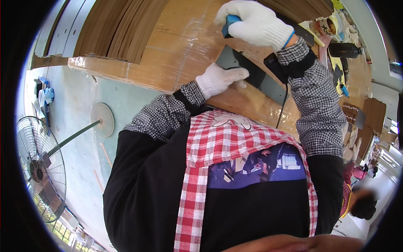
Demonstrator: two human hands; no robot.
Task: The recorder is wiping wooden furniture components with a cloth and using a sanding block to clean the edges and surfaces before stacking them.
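Note:
My left hand (219, 80), in a white knit glove, holds the near-left edge of a dark grey flat board (262, 82) lying on the wrapped worktable. Its thumb and fingers reach over the board's edge. Farther off and to the right, my right hand (258, 26), also gloved in white, is closed around a small blue block (231, 24) above the far end of the board. Part of the block is hidden by the glove. A black box-shaped device (276, 67) with a thin cable sits at my right wrist, over the board.
Stacks of brown-edged panels (121, 29) stand at the far left of the worktable (176, 46). A dark bottle (344, 50) and an instant-noodle-like tub (326, 27) are among clutter at right. A pedestal fan (40, 168) stands left; another person (363, 203) is at lower right.

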